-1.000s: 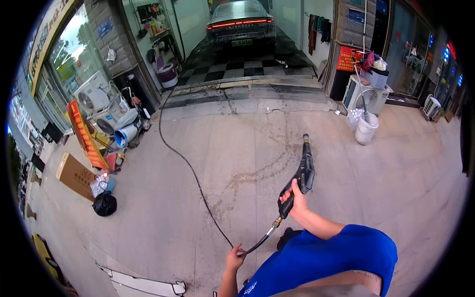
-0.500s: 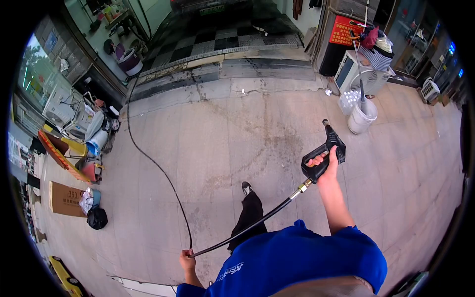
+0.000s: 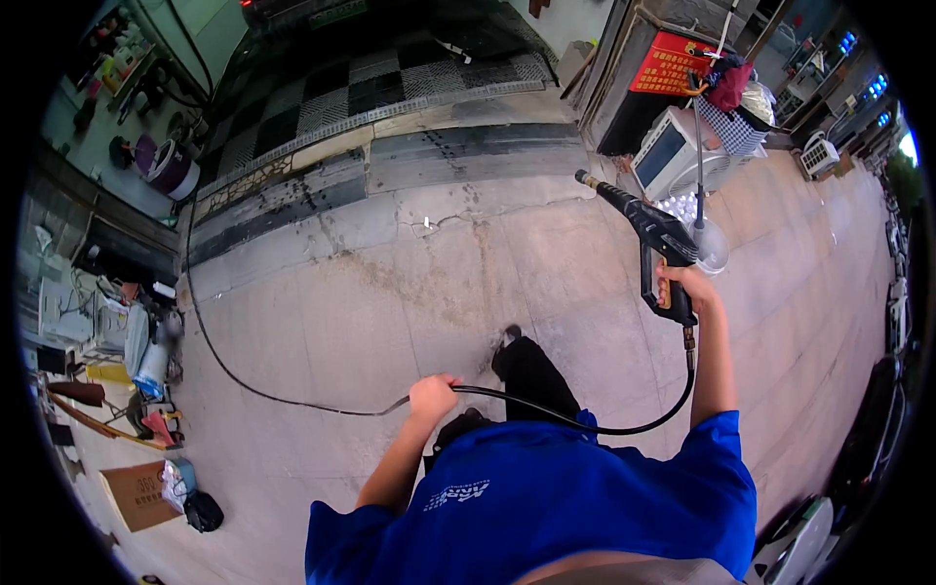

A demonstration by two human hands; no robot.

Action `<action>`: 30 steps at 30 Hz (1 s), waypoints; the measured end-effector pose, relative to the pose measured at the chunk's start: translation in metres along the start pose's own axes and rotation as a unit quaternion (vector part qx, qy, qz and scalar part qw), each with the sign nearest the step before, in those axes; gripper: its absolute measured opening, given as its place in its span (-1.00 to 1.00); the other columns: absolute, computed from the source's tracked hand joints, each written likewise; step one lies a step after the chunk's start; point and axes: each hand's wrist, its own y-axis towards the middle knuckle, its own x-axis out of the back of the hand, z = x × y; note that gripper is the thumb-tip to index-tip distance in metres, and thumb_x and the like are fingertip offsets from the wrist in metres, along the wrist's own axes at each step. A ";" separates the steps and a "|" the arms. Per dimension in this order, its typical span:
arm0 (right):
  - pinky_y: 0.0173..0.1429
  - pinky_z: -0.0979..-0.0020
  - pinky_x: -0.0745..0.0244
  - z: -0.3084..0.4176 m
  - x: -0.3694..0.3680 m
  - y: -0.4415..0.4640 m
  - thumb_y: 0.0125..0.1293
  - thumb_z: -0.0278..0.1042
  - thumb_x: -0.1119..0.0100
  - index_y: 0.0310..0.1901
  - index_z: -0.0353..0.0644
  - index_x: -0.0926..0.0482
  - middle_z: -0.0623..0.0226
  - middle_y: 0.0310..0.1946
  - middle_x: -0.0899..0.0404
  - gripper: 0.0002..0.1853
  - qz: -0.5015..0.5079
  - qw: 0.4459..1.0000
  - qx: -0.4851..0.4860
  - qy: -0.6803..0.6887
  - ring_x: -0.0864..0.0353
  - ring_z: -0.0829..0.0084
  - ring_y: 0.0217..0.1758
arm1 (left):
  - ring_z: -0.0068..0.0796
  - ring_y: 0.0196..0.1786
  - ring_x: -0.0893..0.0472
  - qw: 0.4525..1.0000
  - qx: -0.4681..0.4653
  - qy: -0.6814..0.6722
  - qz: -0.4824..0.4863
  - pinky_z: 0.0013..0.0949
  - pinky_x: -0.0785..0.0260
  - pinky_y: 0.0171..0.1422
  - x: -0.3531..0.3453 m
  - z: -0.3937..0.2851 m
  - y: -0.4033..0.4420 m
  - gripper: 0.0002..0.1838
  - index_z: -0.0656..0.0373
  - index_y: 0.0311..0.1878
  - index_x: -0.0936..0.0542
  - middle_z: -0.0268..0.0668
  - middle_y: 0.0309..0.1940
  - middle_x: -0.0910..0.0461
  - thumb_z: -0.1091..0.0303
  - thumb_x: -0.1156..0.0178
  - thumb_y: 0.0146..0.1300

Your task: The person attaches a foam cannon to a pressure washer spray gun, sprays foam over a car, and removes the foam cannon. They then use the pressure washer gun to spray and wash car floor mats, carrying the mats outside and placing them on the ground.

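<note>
My right hand (image 3: 684,283) is wrapped round the grip of a black spray gun (image 3: 666,232), whose nozzle points up and to the left. From the brass fitting under the grip, a black hose (image 3: 624,430) curves down and left across my body. My left hand (image 3: 433,398) is closed round this hose at waist height in front of me. Beyond it, the hose runs over the pale paving (image 3: 322,341) to the left and up towards the garage.
A white bucket (image 3: 713,248) with a pole stands behind the gun, beside an outdoor unit (image 3: 673,154). A checkered garage floor (image 3: 351,90) and a car's rear lie ahead. At the left are a cardboard box (image 3: 139,495), a black bag (image 3: 203,511) and clutter.
The view has swung to the right and down. My left hand has risen with the hose. The gun has come up, its nozzle now tilted left, and the hose sags in a deeper curve.
</note>
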 end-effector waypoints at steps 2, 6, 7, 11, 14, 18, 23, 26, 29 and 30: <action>-0.64 0.48 -0.31 0.029 0.006 0.072 0.09 -0.51 -0.23 -0.47 -0.23 -0.47 0.37 -0.71 -0.44 -0.89 -0.018 0.997 0.058 -0.036 -0.41 0.52 -0.74 | -0.06 -0.37 -0.59 1.000 -0.015 -0.012 0.012 -0.11 -0.41 -0.30 0.032 -0.032 0.072 -0.71 0.04 -0.48 -0.63 -0.12 -0.51 -0.59 0.02 -0.17 0.08; -0.66 0.50 -0.30 0.065 -0.010 0.168 0.13 -0.29 -0.29 -0.47 -0.25 -0.49 0.41 -0.74 -0.40 -0.77 -0.075 0.988 0.081 -0.109 -0.39 0.56 -0.76 | -0.12 -0.38 -0.60 0.999 0.000 -0.037 -0.023 -0.17 -0.42 -0.29 0.085 -0.081 0.154 -0.76 -0.02 -0.49 -0.65 -0.18 -0.52 -0.60 0.03 -0.23 0.00; -0.67 0.50 -0.28 0.091 -0.012 0.201 0.12 -0.22 -0.30 -0.51 -0.25 -0.49 0.41 -0.76 -0.39 -0.72 -0.089 0.982 0.080 -0.149 -0.38 0.56 -0.78 | -0.16 -0.37 -0.61 0.999 0.011 -0.029 -0.022 -0.20 -0.43 -0.27 0.108 -0.092 0.180 -0.79 -0.04 -0.48 -0.66 -0.21 -0.52 -0.61 0.05 -0.26 -0.04; -0.71 0.50 -0.22 0.191 -0.018 0.304 0.11 -0.12 -0.31 -0.65 -0.25 -0.46 0.42 -0.80 -0.38 -0.60 -0.100 0.973 0.100 -0.184 -0.36 0.59 -0.81 | -0.16 -0.37 -0.61 0.997 0.013 -0.062 -0.048 -0.24 -0.45 -0.25 0.178 -0.146 0.289 -0.76 -0.04 -0.41 -0.65 -0.21 -0.49 -0.62 0.06 -0.30 -0.11; -0.69 0.48 -0.26 0.241 -0.035 0.382 0.06 -0.07 -0.34 -0.62 -0.32 -0.50 0.38 -0.80 -0.40 -0.57 -0.129 0.972 0.083 -0.177 -0.37 0.58 -0.80 | -0.20 -0.36 -0.62 0.996 0.041 -0.071 -0.038 -0.23 -0.45 -0.26 0.224 -0.160 0.343 -0.79 -0.08 -0.37 -0.64 -0.25 -0.52 -0.62 0.11 -0.31 -0.11; -0.64 0.45 -0.31 0.311 -0.035 0.503 0.05 -0.01 -0.33 -0.55 -0.33 -0.55 0.33 -0.79 -0.43 -0.56 -0.135 0.959 0.095 -0.232 -0.42 0.54 -0.79 | -0.26 -0.36 -0.63 0.989 0.087 -0.117 -0.022 -0.26 -0.45 -0.26 0.257 -0.191 0.454 -0.78 -0.10 -0.38 -0.64 -0.33 -0.49 -0.63 0.07 -0.33 -0.11; -0.21 0.26 -0.49 0.392 -0.040 0.640 0.03 0.05 -0.29 -0.32 -0.29 -0.61 0.00 -0.47 -0.61 -0.53 -0.139 0.909 0.109 -0.377 -0.64 0.08 -0.33 | -0.26 -0.35 -0.63 0.981 0.103 -0.167 -0.010 -0.28 -0.45 -0.28 0.309 -0.229 0.606 -0.76 -0.13 -0.34 -0.62 -0.35 -0.48 -0.64 0.10 -0.36 -0.12; -0.06 0.17 -0.45 0.446 -0.047 0.713 0.00 0.12 -0.27 -0.25 -0.28 -0.61 -0.06 -0.36 -0.60 -0.46 -0.133 0.897 0.025 -0.421 -0.59 -0.01 -0.18 | -0.27 -0.36 -0.63 0.977 0.098 -0.186 -0.018 -0.29 -0.45 -0.26 0.371 -0.252 0.683 -0.74 -0.11 -0.32 -0.62 -0.34 -0.47 -0.63 0.12 -0.37 -0.13; -0.08 0.17 -0.46 0.518 -0.060 0.750 0.00 0.13 -0.25 -0.25 -0.25 -0.61 -0.05 -0.36 -0.60 -0.47 -0.111 0.885 -0.004 -0.453 -0.59 0.01 -0.19 | -0.31 -0.37 -0.63 0.973 0.111 -0.203 -0.013 -0.31 -0.44 -0.27 0.402 -0.270 0.727 -0.75 -0.10 -0.32 -0.62 -0.34 -0.48 -0.63 0.14 -0.37 -0.12; -0.09 0.16 -0.46 0.520 -0.057 0.769 0.01 0.13 -0.24 -0.24 -0.20 -0.62 -0.04 -0.36 -0.60 -0.49 -0.119 0.881 0.019 -0.458 -0.59 0.02 -0.19 | -0.34 -0.37 -0.63 0.970 0.114 -0.215 -0.011 -0.33 -0.43 -0.27 0.411 -0.274 0.738 -0.75 -0.09 -0.32 -0.62 -0.35 -0.49 -0.63 0.15 -0.37 -0.12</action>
